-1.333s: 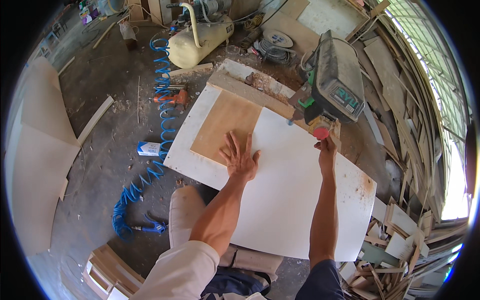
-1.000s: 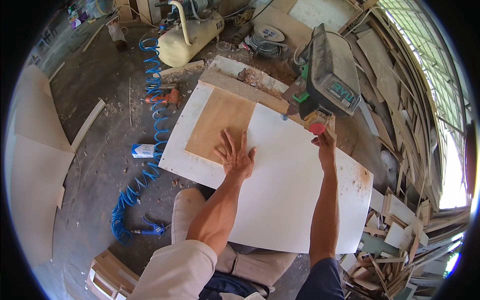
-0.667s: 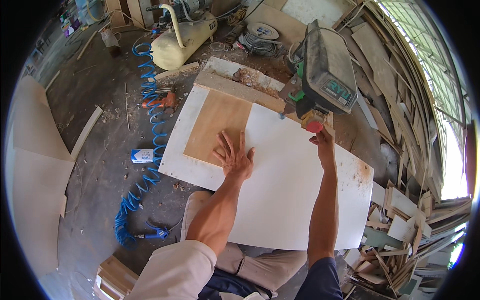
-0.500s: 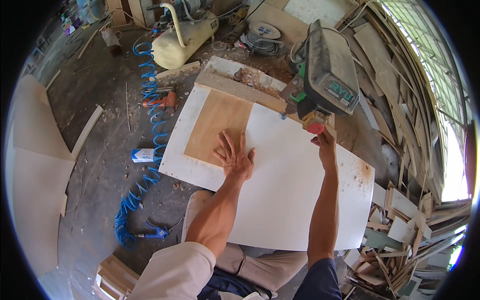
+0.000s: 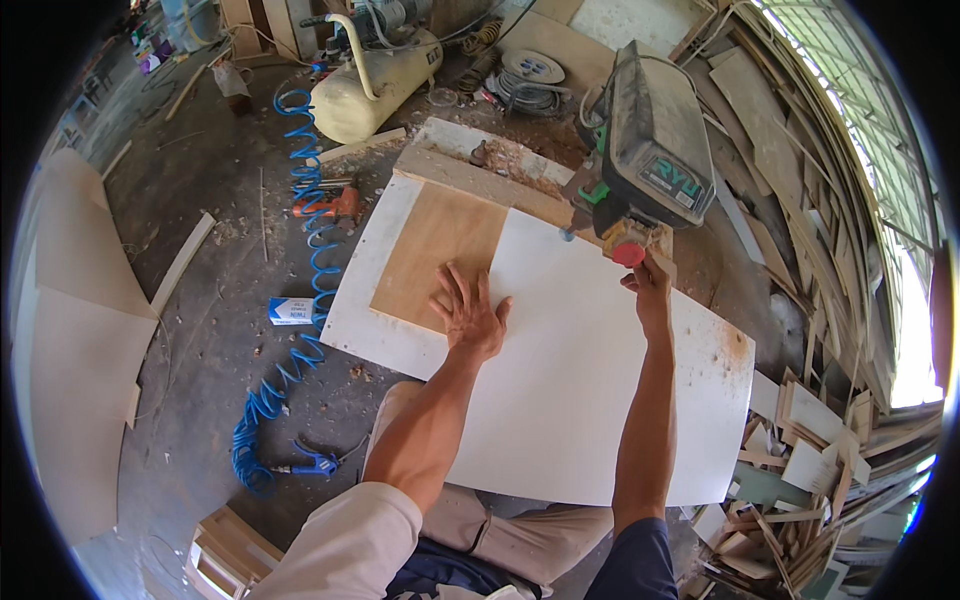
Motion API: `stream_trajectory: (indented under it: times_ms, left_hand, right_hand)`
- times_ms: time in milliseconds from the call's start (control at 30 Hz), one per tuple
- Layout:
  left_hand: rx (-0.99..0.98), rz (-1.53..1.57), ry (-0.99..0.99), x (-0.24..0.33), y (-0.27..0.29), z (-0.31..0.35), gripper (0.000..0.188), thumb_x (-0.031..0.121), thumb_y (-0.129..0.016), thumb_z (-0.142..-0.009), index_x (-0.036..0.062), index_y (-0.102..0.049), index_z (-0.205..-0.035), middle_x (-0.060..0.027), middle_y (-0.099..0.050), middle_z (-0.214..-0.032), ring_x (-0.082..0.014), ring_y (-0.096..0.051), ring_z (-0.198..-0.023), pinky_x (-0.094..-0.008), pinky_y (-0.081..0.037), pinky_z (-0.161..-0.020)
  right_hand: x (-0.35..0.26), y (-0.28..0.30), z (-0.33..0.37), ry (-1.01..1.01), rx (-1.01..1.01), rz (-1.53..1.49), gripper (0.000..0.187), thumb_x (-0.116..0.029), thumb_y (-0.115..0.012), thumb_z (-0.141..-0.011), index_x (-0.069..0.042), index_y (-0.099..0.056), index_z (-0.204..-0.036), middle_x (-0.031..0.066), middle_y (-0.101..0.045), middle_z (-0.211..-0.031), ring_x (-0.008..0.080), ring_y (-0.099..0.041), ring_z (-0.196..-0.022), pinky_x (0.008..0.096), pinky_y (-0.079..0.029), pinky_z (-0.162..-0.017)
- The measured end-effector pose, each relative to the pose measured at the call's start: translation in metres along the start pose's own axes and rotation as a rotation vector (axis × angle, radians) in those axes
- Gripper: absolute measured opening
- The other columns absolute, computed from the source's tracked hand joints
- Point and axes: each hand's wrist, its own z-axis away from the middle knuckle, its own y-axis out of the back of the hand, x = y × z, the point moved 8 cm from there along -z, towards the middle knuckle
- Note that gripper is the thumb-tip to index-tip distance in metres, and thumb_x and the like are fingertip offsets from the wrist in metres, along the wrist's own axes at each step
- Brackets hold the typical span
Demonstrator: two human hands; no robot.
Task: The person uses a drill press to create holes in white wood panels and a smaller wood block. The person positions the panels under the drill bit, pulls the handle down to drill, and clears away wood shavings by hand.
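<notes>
My left hand lies flat with its fingers spread, mostly on a thin brown plywood panel. Its thumb side reaches onto the white board beneath. The panel's far edge meets a wooden strip across the board. On the far right, the fingers of my right hand close at a red round knob on the front of a bench drill press with a dark housing and green parts. The fingertips are partly hidden behind the knob.
A blue coiled air hose runs down the left to a blue blow gun. Near it are an orange power tool and a small blue-white box. A cream compressor tank stands behind. Wood offcuts pile up at right.
</notes>
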Motion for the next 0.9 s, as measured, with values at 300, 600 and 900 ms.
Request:
stream_trajectory:
  times_ms: [300,600,900]
  left_hand:
    - [-0.020,0.051,-0.001,0.000,0.001,0.000,0.076,0.061,-0.034,-0.104,0.0117,-0.023,-0.161,-0.0262,0.011,-0.167,-0.0444,0.016,-0.154,-0.0739,-0.001,-0.116]
    - [-0.032,0.058,0.001,0.001,0.003,-0.001,0.076,0.061,-0.034,-0.104,0.0118,-0.022,-0.162,-0.0256,0.009,-0.167,-0.0434,0.015,-0.154,-0.0711,-0.001,-0.118]
    - [0.005,0.095,-0.026,-0.001,0.000,-0.002,0.075,0.059,-0.036,-0.104,0.0116,-0.023,-0.161,-0.0254,0.008,-0.168,-0.0428,0.015,-0.154,-0.0700,-0.002,-0.118]
  right_hand:
    - [0.000,-0.003,0.002,0.019,0.015,-0.085,0.024,-0.018,-0.052,-0.106,-0.003,-0.061,-0.122,0.0024,-0.064,-0.097,0.0113,-0.061,-0.075,0.0274,-0.051,-0.069]
    - [-0.002,-0.002,0.003,-0.007,0.019,-0.059,0.034,-0.019,-0.053,-0.106,-0.006,-0.058,-0.137,0.0015,-0.063,-0.097,0.0108,-0.061,-0.074,0.0266,-0.049,-0.069]
    - [0.004,0.002,-0.001,-0.012,-0.020,-0.051,0.042,-0.018,-0.053,-0.106,-0.006,-0.053,-0.146,0.0015,-0.064,-0.097,0.0105,-0.060,-0.073,0.0258,-0.049,-0.068]
